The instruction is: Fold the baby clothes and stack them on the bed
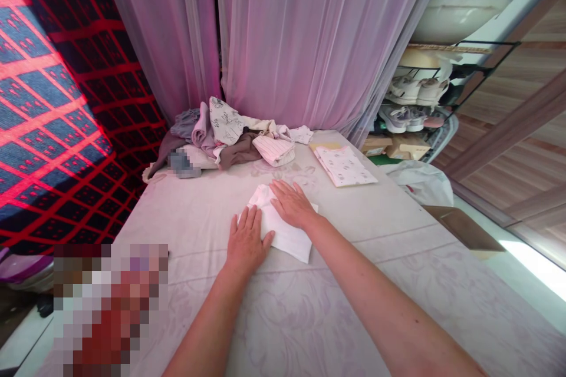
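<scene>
A small white folded garment (289, 241) lies flat on the pale, faintly patterned cover of the table or bed (292, 306); its exact kind cannot be made out. My left hand (248, 240) rests palm down on its left edge, fingers stretched out and thumb apart. Across its upper right part lies my right hand (292, 203), also flat, with the fingers extended. Neither hand grips the cloth. Parts of the garment are hidden under both palms.
Beyond my hands lies a heap of crumpled clothes (239, 150) with a striped pink piece (275, 150). A folded printed cloth (344, 166) sits right of it. Purple curtains (283, 29) hang behind. Shoes (415, 89) fill a rack at right. A blurred patch covers the lower left.
</scene>
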`<state>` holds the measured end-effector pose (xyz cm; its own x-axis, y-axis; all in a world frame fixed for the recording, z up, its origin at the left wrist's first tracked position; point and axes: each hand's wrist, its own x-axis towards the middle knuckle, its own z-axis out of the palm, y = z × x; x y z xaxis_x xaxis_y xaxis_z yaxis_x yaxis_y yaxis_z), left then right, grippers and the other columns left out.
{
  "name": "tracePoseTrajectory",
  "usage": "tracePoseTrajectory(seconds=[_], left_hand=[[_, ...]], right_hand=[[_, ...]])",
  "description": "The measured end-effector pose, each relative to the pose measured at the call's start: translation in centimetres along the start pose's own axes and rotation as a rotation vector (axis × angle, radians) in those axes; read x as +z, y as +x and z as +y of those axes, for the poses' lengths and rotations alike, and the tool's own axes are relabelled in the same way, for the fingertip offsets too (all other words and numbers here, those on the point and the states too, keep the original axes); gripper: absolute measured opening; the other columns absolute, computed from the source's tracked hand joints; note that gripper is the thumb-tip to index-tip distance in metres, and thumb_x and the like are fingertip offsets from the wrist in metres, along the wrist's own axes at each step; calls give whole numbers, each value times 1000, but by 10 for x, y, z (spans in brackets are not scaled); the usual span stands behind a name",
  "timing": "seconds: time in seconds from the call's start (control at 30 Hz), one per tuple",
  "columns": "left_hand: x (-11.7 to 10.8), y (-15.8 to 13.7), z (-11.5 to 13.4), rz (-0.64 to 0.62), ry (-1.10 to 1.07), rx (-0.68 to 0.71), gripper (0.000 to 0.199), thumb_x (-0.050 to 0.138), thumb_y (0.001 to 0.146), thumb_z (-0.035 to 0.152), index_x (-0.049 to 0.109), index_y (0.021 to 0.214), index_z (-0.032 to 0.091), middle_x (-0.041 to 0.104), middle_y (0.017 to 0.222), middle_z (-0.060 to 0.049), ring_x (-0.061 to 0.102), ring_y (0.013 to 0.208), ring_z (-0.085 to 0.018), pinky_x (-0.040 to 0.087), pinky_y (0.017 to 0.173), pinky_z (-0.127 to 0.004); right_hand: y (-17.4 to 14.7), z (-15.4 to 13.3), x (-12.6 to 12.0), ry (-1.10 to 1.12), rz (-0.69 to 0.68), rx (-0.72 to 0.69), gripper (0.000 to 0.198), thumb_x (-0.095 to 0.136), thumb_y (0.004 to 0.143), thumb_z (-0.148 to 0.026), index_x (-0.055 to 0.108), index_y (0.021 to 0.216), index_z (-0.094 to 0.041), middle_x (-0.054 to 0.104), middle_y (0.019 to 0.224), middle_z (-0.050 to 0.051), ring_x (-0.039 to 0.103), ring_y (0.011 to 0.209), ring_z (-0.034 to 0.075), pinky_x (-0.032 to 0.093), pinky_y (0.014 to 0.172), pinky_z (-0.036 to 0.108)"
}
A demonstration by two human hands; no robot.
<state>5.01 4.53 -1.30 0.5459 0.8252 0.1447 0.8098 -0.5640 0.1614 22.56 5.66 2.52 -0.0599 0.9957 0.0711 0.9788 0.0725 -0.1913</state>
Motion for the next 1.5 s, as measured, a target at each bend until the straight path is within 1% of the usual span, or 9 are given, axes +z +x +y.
tracePoseTrajectory(seconds=[0.13, 0.3, 0.5, 0.63, 0.8, 1.03, 1.23, 1.4, 1.5], left_hand=[[4, 0, -2, 8, -17, -3, 63, 37, 91, 49, 37, 145, 17, 35, 151, -12, 29, 140, -30, 20, 114, -52], [8, 0, -2, -1, -40, -42, 68, 40, 89, 53, 36, 145, 15, 32, 152, -12, 27, 141, -30, 21, 114, -51], [5, 0, -3, -7, -52, -25, 71, 43, 87, 55, 34, 146, 17, 31, 153, -13, 28, 140, -32, 21, 114, -52], [3, 0, -3, -13, -53, -20, 71, 44, 87, 55, 33, 146, 17, 31, 153, -13, 26, 141, -32, 21, 113, -52], [3, 1, -2, -19, -45, -31, 68, 44, 87, 53, 34, 146, 18, 30, 153, -12, 27, 141, -31, 21, 114, -51], [-6, 3, -4, -17, -30, -7, 52, 34, 94, 40, 42, 141, 19, 37, 150, -10, 33, 138, -27, 30, 110, -48], [-7, 5, -16, 19, -142, 34, 47, 41, 92, 37, 48, 136, 20, 40, 148, -10, 35, 138, -28, 31, 109, -51], [-6, 10, -51, 36, -454, 125, 26, 49, 81, 19, 68, 99, 23, 52, 140, -3, 36, 137, -22, 33, 110, -45], [-10, 12, -61, 42, -517, 107, 25, 49, 75, 13, 69, 83, 24, 59, 133, -2, 39, 135, -24, 30, 111, -50]], right_hand=[[27, -7, 15, 24, -124, -38, 54, 22, 97, -37, 29, 147, -20, 27, 155, 5, 22, 142, 18, 16, 115, 47], [35, -4, 33, 30, -127, 29, 56, 21, 97, -40, 24, 149, -20, 22, 157, 4, 20, 143, 19, 15, 114, 50], [30, -7, 21, 6, -130, 27, 55, 23, 97, -40, 28, 148, -21, 23, 156, 5, 19, 143, 20, 13, 115, 49], [-1, -8, 12, -7, -52, 77, 54, 21, 97, -39, 30, 147, -20, 23, 156, 6, 17, 144, 20, 12, 115, 48], [-47, -8, 23, -26, -34, 109, 55, 23, 97, -40, 33, 146, -20, 24, 156, 6, 19, 143, 21, 13, 115, 49], [-65, -17, 21, -17, 13, 137, 52, 23, 98, -39, 35, 145, -21, 26, 155, 6, 20, 143, 21, 9, 115, 51], [-83, -20, 24, 36, 5, 78, 51, 29, 96, -38, 37, 144, -22, 29, 154, 7, 21, 143, 22, 12, 115, 52], [-120, -1, 20, 208, 173, -31, 34, 45, 85, -22, 63, 114, -23, 45, 145, 7, 35, 136, 21, 23, 113, 44], [-142, 10, 22, 233, 195, -104, 28, 54, 74, -15, 66, 98, -21, 47, 142, 10, 37, 134, 25, 29, 109, 47]])
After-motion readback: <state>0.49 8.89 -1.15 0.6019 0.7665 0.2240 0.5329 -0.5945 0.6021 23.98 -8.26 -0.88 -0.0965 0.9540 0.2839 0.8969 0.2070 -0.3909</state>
